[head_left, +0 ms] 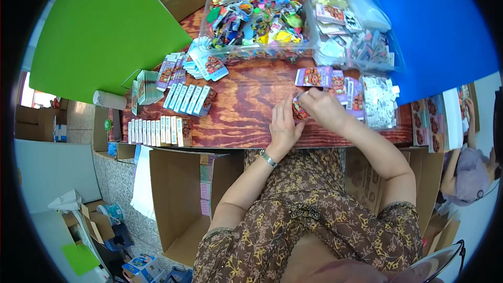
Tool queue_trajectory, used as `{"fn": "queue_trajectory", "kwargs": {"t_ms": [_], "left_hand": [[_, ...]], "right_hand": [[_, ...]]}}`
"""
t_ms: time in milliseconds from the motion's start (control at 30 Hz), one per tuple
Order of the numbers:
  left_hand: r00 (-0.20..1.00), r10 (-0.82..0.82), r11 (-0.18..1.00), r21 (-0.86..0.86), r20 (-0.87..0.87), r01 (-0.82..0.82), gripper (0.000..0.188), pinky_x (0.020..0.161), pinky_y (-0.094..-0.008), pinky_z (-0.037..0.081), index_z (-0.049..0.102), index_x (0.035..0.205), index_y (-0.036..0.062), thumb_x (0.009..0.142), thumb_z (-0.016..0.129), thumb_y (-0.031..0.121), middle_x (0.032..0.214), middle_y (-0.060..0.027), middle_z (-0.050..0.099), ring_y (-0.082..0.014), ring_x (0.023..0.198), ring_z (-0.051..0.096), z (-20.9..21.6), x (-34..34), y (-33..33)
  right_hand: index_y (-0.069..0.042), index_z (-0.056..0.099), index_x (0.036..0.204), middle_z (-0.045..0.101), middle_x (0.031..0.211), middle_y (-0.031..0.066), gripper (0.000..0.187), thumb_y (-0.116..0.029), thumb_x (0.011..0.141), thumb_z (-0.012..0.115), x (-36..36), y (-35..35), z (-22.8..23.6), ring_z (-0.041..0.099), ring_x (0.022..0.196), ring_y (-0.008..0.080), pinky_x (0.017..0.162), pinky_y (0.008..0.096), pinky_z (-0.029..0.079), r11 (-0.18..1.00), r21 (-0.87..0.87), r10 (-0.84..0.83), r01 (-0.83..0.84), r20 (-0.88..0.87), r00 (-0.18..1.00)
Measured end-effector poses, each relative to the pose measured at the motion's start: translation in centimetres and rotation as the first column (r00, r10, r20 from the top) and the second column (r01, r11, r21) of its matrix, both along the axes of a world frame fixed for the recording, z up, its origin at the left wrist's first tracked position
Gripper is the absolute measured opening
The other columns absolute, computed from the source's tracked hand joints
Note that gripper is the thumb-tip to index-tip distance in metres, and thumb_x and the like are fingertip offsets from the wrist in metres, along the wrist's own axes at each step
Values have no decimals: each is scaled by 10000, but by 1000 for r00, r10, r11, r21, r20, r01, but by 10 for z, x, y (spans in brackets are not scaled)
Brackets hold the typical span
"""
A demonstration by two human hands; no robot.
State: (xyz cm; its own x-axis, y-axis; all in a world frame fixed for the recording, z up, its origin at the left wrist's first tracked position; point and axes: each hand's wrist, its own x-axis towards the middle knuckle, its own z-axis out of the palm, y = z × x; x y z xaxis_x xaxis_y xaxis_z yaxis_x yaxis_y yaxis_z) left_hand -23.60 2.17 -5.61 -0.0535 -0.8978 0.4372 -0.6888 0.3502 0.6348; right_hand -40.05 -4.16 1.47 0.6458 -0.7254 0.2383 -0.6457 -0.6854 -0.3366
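Observation:
Near the front edge of the table, my left hand (283, 126) is closed around the side of a small printed box (299, 110) with a dark, colourful picture. My right hand (326, 108) is bent over the same box from the right, its fingers pinched at the top; what the fingertips hold there is hidden. Just beyond my right hand lie several flat purple printed cartons (314, 76). To their right is a clear tray (396, 118) full of small white-and-grey pieces.
Rows of small upright boxes (154, 130) stand at left, with printed cards (207, 63) behind. Clear bins of colourful trinkets (257, 51) and packets (356, 65) sit at the back. Green (105, 36) and blue (440, 31) panels flank the table. An open carton (175, 204) stands below; another person (469, 173) is at far right.

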Motion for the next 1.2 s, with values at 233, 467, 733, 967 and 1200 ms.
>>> {"fn": "queue_trajectory", "kwargs": {"t_ms": [233,467,733,967,1200], "left_hand": [[995,36,999,-4,-92,-36,935,1024,-478,453,362,1489,-35,705,856,90,1333,-237,515,-426,1226,510,-5,26,-11],[989,93,996,8,-112,-93,919,1024,-485,450,376,1483,-45,722,863,124,1328,-247,522,-434,1215,518,-10,52,-21],[986,126,992,30,-109,-123,886,1031,-503,449,396,1460,-52,746,869,175,1328,-259,525,-446,1221,520,-23,71,-26],[988,105,994,55,-117,-99,910,1042,-493,448,385,1472,-49,734,877,159,1356,-253,514,-433,1244,512,-27,78,-23],[984,115,992,65,-135,-107,898,1045,-489,451,396,1464,-50,739,878,170,1366,-245,514,-425,1245,514,-26,81,-25]], "right_hand": [[-85,578,1261,695,1007,182,390,-98,877,650,25,-16,19,703,820,390,661,480,574,984,29,176,-175,-44,983],[-132,592,1196,690,887,101,351,-209,868,690,57,-52,49,728,794,337,631,459,589,952,79,305,-295,-231,924],[-120,725,1096,727,1015,152,193,-156,919,656,71,-232,24,711,892,342,776,437,574,998,-70,-12,10,-29,1000],[-159,725,1115,700,1141,108,250,-112,911,589,96,-272,11,710,937,333,795,453,578,994,-54,40,-94,-616,786],[-143,747,1025,716,1069,107,182,-167,855,686,73,-261,34,714,942,309,783,451,579,987,99,157,-126,-445,881]]}}
